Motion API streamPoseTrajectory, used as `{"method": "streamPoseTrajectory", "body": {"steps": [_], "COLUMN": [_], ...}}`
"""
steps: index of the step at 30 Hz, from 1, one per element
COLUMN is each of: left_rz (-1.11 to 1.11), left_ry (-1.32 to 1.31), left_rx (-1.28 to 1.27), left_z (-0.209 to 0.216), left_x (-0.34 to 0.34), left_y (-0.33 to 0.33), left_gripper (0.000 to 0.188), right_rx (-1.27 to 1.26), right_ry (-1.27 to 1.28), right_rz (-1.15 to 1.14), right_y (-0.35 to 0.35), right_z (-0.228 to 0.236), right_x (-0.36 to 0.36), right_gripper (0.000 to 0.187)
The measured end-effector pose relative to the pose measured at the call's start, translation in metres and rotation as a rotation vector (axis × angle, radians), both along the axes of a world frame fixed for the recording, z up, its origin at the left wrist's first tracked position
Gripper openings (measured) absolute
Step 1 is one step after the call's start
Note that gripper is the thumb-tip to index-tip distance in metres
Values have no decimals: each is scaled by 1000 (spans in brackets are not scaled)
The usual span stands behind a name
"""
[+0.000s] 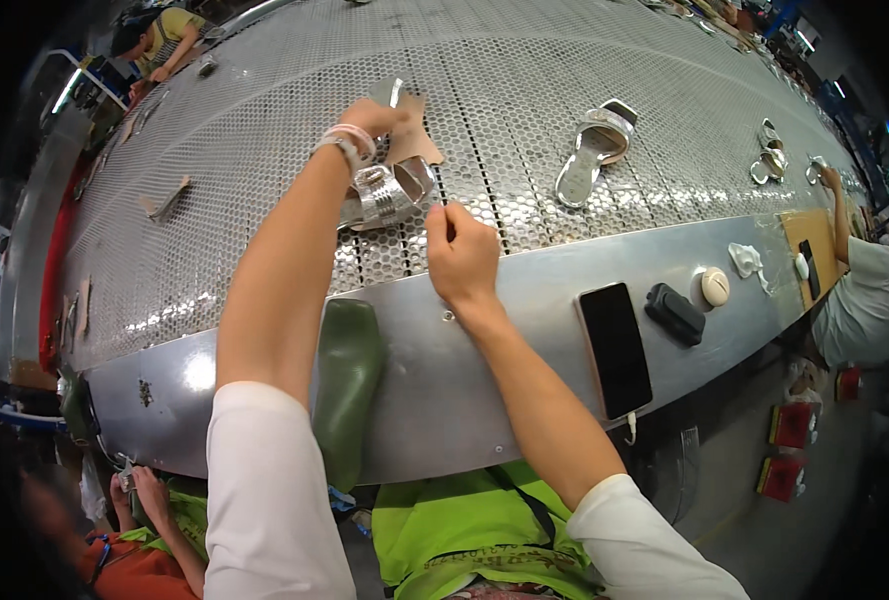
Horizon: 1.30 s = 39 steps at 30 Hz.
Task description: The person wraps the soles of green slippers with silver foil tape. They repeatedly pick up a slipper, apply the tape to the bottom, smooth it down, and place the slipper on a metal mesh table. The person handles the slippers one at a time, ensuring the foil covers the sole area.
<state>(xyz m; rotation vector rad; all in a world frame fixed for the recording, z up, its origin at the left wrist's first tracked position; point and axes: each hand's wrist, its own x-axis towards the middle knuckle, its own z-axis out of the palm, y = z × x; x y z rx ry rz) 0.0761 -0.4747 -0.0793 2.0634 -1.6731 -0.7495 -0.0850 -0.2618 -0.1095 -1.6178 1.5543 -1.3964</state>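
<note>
My left hand point(373, 118), with pale bands at the wrist, reaches out over the perforated metal surface. Its fingers close on a tan shoe piece point(416, 138) with silver parts; the fingertips are partly hidden. Below that wrist lies a silver strappy sandal point(379, 196) with a round ornament. My right hand point(464, 254) is curled into a loose fist just right of the sandal's near end, and nothing shows in it. A green shoe last point(348, 375) rests on the smooth metal edge, between my forearms.
Another silver sandal point(596, 152) lies to the right, with more sandals point(767, 155) beyond it. On the metal edge point(434, 400) are a phone point(614, 350) with a cable, a black case point(675, 313), a round cream object point(714, 286) and crumpled tissue point(746, 261). Co-workers are around the table.
</note>
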Motion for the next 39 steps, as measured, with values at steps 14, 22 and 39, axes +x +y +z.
{"method": "streamPoseTrajectory", "body": {"steps": [14,22,39], "left_rz": [-211,-103,-289], "left_ry": [546,219,237], "left_rx": [-959,-943,-514], "left_z": [112,176,108], "left_x": [22,22,-28], "left_y": [65,318,508], "left_gripper": [47,30,73], "right_rx": [4,-388,349], "right_ry": [-40,-332,-1112], "right_rz": [-11,231,616], "right_y": [5,52,265], "right_z": [2,49,78], "right_x": [20,32,-11], "right_gripper": [28,18,52]}}
